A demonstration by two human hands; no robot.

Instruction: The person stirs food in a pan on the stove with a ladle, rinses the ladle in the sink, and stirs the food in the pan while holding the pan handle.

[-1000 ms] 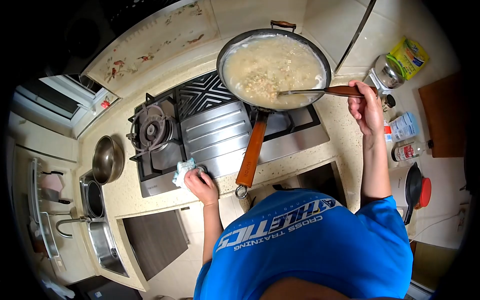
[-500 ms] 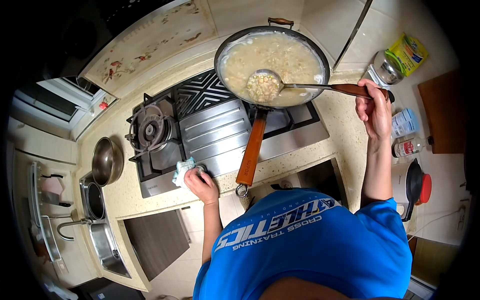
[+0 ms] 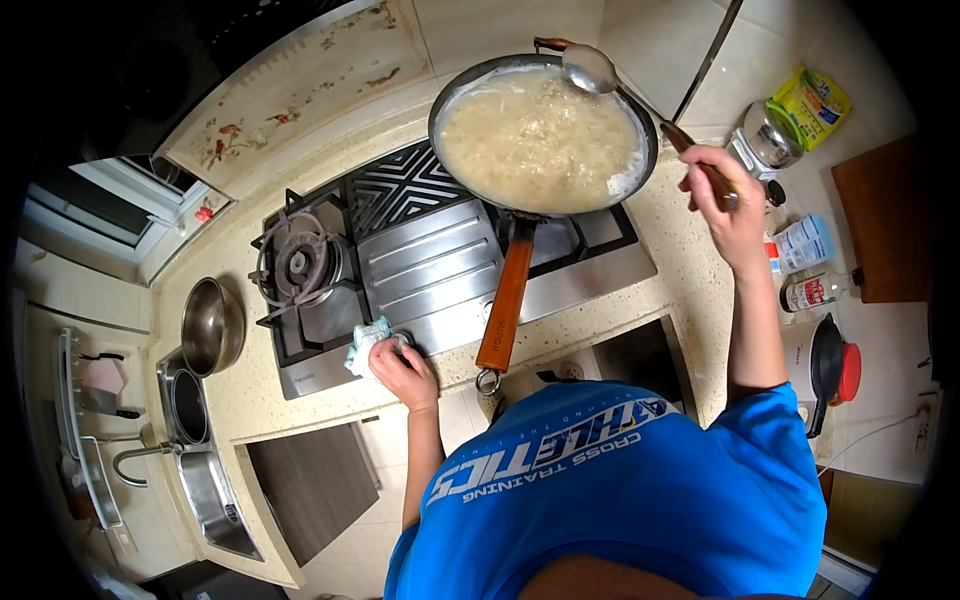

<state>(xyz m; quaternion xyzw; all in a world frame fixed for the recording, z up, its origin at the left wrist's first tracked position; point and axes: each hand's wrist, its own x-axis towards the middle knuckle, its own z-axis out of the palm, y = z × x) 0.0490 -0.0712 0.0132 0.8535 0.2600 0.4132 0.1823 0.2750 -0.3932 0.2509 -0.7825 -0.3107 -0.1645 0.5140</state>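
My right hand (image 3: 728, 215) is closed around the wooden handle of a metal ladle (image 3: 590, 68), whose shiny bowl is held over the far rim of the wok. Beneath it, the wide dark wok (image 3: 437, 140) is full of a pale, cloudy soup (image 3: 540, 145) with foam along its edge. The wok's long orange-brown handle points toward my body. My left hand (image 3: 405, 375) grips a crumpled white and light-blue cloth (image 3: 366, 338) at the front edge of the stove; its fingertips are partly hidden.
The wok sits on the right burner of a steel gas stove (image 3: 430, 250); the left burner (image 3: 300, 262) is bare. A metal bowl (image 3: 213, 325) and a sink (image 3: 212, 500) lie left. Along the right wall stand a steel pot (image 3: 772, 135), a yellow bag (image 3: 812, 105) and bottles (image 3: 812, 293).
The ladle, which held beans or grains low over the soup, has risen to the far rim and its bowl has turned. My right hand moved slightly left; my left hand stayed put.
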